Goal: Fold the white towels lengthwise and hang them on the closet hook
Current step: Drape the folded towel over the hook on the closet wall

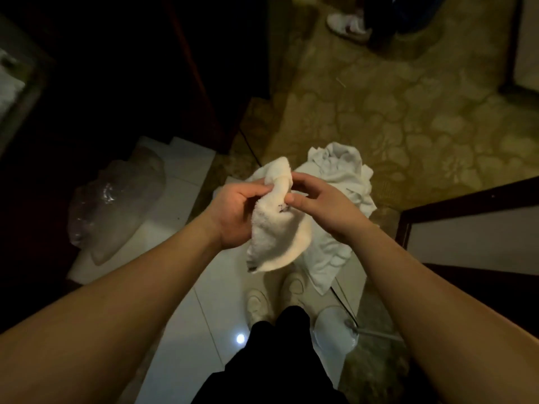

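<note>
A small white towel [277,237] hangs bunched between both hands at chest height, its lower end drooping toward my shoes. My left hand [233,211] grips its left side with fingers curled round the cloth. My right hand [318,199] pinches the towel's upper middle between thumb and fingers. Below them on the floor lies a crumpled heap of white towels [341,182]. No closet hook shows in the view.
A clear plastic bag [116,199] lies on the white tiles at left. Dark closet panels [145,68] rise at upper left. A dark-framed door [472,228] stands at right. Another person's white shoe [347,24] is on the patterned carpet. A white fan base [335,330] and cord sit by my feet.
</note>
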`<state>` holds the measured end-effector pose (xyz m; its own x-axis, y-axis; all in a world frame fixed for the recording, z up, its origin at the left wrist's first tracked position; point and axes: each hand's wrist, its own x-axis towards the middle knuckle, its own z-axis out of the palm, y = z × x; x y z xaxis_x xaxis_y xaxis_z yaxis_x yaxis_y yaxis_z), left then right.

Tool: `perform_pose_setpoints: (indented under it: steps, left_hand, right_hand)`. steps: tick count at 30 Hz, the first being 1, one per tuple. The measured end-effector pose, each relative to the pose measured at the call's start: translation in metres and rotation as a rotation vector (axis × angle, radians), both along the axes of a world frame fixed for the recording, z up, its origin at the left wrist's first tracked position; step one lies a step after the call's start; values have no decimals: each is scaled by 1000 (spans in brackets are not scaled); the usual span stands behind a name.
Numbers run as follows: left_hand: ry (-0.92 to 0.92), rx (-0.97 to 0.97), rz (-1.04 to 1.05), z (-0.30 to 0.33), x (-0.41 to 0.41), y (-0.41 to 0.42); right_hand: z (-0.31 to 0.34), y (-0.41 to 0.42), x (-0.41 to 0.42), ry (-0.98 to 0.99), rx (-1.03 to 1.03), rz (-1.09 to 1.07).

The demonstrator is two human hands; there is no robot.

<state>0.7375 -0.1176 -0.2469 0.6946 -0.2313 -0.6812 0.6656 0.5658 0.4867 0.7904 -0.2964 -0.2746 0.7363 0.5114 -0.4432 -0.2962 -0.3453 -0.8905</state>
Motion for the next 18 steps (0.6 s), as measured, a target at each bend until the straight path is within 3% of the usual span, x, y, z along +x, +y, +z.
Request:
perform_pose_setpoints:
  steps: [10,15,18]
  left_hand:
    - [-192,116,126,153,-42,67]
    - [-261,365,156,213,-73,106]
    - [-265,606,147,241,-101,133]
  right_hand:
    - [122,68,-16,-270,-228,152]
    - [196,94,-18,-358,-189,38]
    - [255,107,-26,-405,-60,109]
